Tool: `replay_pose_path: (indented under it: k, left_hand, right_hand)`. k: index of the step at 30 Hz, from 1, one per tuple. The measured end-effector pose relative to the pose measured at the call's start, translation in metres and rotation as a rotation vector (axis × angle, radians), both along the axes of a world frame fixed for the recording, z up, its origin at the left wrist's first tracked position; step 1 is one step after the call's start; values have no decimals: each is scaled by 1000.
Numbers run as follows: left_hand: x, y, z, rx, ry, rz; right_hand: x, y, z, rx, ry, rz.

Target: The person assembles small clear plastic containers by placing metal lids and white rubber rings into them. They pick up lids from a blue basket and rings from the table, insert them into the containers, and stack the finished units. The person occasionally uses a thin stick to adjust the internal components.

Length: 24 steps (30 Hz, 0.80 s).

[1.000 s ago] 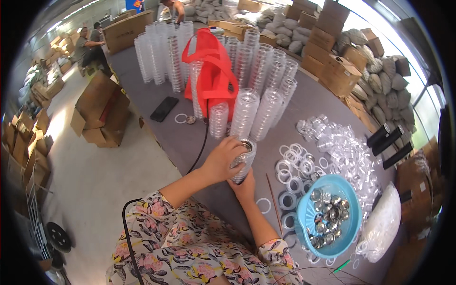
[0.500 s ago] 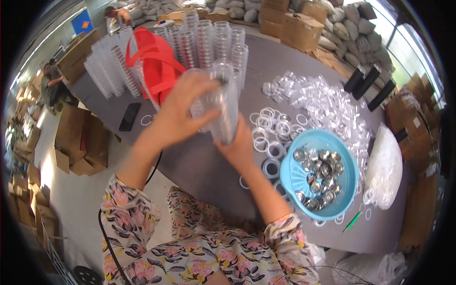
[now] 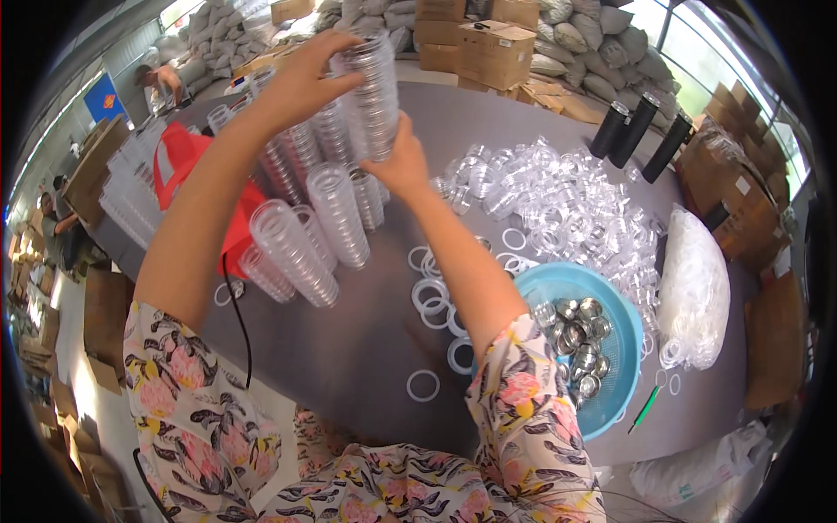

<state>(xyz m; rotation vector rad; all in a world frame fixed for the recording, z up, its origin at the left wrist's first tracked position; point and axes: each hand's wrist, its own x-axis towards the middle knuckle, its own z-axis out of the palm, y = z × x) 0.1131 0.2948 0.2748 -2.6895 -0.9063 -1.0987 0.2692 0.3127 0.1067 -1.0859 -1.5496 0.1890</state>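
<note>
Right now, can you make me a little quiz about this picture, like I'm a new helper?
1. What are the left hand and right hand holding?
2. Fill in the colour: the shiny metal pieces lie in the ____ basket.
3. True or false: the green-handled tool lies inside that basket.

Key:
1. A stack of clear plastic pieces.
2. Blue.
3. False: the green-handled tool lies on the table, outside the basket.

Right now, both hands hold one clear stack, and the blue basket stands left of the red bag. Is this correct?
Not quite. The blue basket stands right of the red bag, as the head view shows. The left hand and right hand do hold one clear stack.
</note>
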Motion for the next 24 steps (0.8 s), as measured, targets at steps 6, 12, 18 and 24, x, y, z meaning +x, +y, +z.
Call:
replay_pose_path:
  k: [6, 12, 18, 24]
  left_hand:
    - [-27, 50, -35, -74, -44, 96]
    - [-33, 63, -56, -105, 39, 101]
    - [-40, 71, -55, 117, 134, 226]
    - [-39, 73, -63, 45, 191, 277]
  right_hand:
    - [-21, 35, -27, -156, -55, 105]
    - [-25, 46, -63, -154, 62, 281]
    - [-18, 42, -50, -307, -51, 265]
    - [-28, 61, -74, -159, 96, 371]
